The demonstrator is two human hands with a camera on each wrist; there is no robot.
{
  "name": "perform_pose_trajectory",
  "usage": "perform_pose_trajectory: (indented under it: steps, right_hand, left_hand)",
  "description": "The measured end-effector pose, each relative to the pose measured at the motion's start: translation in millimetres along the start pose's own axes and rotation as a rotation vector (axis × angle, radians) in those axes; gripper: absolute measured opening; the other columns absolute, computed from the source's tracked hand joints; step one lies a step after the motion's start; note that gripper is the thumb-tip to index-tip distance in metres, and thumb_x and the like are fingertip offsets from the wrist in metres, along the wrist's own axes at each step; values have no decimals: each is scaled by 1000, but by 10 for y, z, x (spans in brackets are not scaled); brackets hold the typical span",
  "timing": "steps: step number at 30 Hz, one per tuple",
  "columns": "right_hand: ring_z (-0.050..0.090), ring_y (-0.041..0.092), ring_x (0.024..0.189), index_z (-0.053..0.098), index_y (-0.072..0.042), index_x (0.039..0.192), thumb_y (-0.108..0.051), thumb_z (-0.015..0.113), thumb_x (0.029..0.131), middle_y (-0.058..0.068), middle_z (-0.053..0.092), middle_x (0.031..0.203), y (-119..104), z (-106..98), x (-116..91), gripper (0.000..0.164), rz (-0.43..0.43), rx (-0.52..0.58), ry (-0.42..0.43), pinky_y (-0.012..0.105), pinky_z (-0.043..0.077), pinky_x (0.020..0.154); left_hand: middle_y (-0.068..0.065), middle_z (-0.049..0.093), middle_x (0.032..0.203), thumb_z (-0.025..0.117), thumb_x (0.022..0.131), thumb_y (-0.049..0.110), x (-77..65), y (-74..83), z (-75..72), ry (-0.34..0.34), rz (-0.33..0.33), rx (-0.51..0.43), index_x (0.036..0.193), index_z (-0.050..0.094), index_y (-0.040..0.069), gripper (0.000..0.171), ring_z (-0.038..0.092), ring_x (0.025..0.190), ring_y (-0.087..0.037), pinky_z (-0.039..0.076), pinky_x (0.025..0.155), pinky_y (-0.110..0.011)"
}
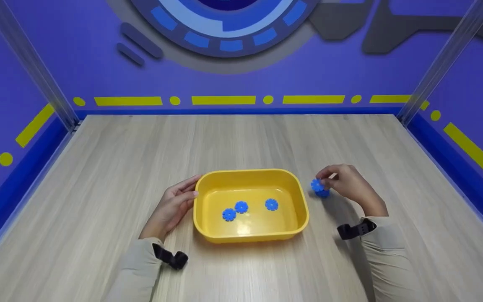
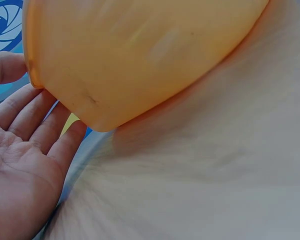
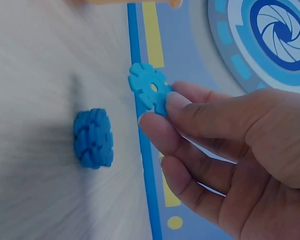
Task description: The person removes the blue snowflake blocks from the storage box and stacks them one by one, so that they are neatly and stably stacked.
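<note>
The left hand (image 1: 173, 205) is at the left side of the yellow tub (image 1: 247, 178), with its palm turned toward the tub; the thumb lies at the rim and the four fingers, almost straight and a little spread, reach the outside under it, so the rim is pinched between them. The right hand (image 1: 346, 182) is to the right of the tub, its wrist bent toward the left, and thumb and index finger pinch one blue disc (image 3: 141, 77) near its edge, while the other fingers are softly curled. This disc is held above the stack (image 3: 93, 138), apart from it; the stack of similar discs rests on the table (image 1: 111, 167), just right of the tub. The right side of the tub stands between the held disc and three loose discs (image 1: 241, 207) lying flat inside: two just beside each other left of the middle, one farther right. The discs look like plastic, with a notched edge like a flower and a small hole in the centre. The tub is smooth and shiny, rectangular with rounded corners. The table has pale wood grain, and at the far side rises a blue-violet wall (image 1: 78, 63) with yellow bars and dots. Each wrist carries a black band over a beige sleeve (image 1: 392, 260).
</note>
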State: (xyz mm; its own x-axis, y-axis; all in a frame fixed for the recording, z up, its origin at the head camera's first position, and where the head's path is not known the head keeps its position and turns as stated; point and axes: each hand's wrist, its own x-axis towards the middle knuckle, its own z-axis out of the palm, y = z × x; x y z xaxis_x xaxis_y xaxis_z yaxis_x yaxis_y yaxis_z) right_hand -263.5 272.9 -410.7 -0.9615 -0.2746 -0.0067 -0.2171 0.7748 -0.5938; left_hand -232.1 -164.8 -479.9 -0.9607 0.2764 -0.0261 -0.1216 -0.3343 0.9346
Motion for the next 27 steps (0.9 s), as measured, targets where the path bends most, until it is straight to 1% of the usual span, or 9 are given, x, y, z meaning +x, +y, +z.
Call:
perform_pose_trajectory:
  steps: [8,13,18,21,27]
  right_hand:
    - [63,27,88,73,-1,100,3,61,88,18,70,102,85,-2,-13,17,18,-22,18,44,57,81]
    - [64,27,88,73,0,100,2,61,89,19,70,102,119,3,-15,17,21,-34,13,42,58,78]
    - [63,23,84,72,-1,103,-1,60,90,19,69,105,141,17,-9,18,86,-34,-4,37,59,77]
    - [61,22,84,72,-1,105,-2,60,91,19,68,106,153,26,-5,19,121,-30,-17,36,58,76]
    - [59,21,82,71,-1,105,-4,58,91,19,68,106,173,22,-14,19,131,-34,-24,33,56,74]
  left_hand:
    - [-22,32,153,55,90,-4,5,12,13,0,-6,-5,146,30,-7,62,55,123,-13,48,102,-27]
    - [-22,33,152,55,89,-4,7,14,25,11,-7,-11,146,31,-6,61,56,122,-12,48,102,-27]
    - [-20,36,151,56,89,-2,-2,18,28,9,-1,-10,146,33,-6,61,57,120,-11,49,101,-26]
    - [-21,35,152,56,89,-2,1,19,22,0,-3,-1,146,31,-6,62,56,121,-11,49,101,-26]
    - [-20,38,150,57,89,-1,-6,19,11,-1,-14,-2,146,32,-6,62,57,120,-12,50,99,-26]
